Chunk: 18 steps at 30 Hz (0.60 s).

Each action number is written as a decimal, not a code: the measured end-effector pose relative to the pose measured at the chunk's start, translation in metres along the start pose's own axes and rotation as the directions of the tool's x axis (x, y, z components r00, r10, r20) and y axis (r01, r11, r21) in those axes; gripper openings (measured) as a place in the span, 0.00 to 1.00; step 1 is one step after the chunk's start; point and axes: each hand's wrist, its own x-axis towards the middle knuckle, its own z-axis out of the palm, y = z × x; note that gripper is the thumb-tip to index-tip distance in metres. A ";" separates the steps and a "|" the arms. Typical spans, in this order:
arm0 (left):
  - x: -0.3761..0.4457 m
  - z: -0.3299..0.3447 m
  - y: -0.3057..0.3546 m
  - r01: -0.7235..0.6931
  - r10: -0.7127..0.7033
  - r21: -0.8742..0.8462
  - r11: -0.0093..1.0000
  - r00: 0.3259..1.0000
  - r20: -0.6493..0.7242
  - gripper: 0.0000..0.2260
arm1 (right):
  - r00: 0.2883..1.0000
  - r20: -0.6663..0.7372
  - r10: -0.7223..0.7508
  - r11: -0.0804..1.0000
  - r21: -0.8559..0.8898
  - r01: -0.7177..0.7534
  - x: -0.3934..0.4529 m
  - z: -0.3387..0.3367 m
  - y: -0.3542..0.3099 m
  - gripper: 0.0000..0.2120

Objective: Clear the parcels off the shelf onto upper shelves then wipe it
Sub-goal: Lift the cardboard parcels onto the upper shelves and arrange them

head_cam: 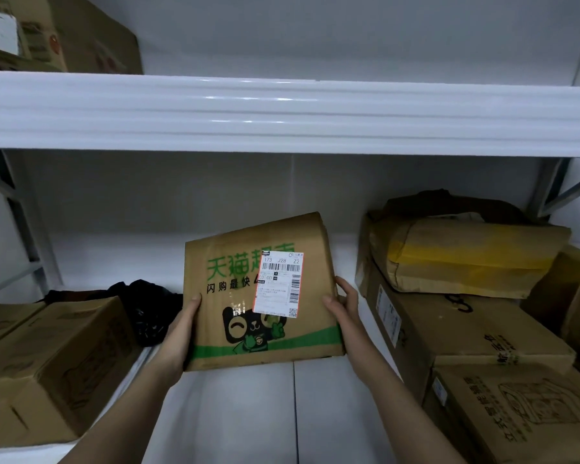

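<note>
A brown cardboard parcel (235, 296) with green print, a cartoon cat and a white shipping label is held tilted above the white lower shelf (248, 413). My left hand (178, 333) grips its left side, thumb on the front face. My right hand (344, 306) grips its right side, thumb on the front too. The white upper shelf (282, 112) runs across the view above the parcel.
A cardboard box (47, 360) and a black plastic bag (148, 309) lie on the lower shelf's left. Several stacked boxes (466, 339) and a yellow-taped parcel (466, 252) fill the right. Another box (57, 38) stands on the upper shelf at left.
</note>
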 end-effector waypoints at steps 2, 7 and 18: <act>-0.005 0.000 0.001 -0.068 0.068 0.013 0.998 0.998 -0.006 0.23 | 0.998 -0.044 0.035 0.999 0.000 -0.035 -0.006 0.001 -0.006 0.21; -0.028 0.004 0.016 -0.280 0.280 0.019 0.960 0.960 -0.007 0.16 | 0.990 -0.125 0.071 0.997 -0.035 -0.076 -0.027 0.006 -0.016 0.22; -0.074 -0.044 0.035 -0.566 0.521 0.136 0.813 0.812 0.264 0.36 | 0.906 -0.416 -0.075 0.997 -0.024 0.072 -0.112 0.048 -0.029 0.26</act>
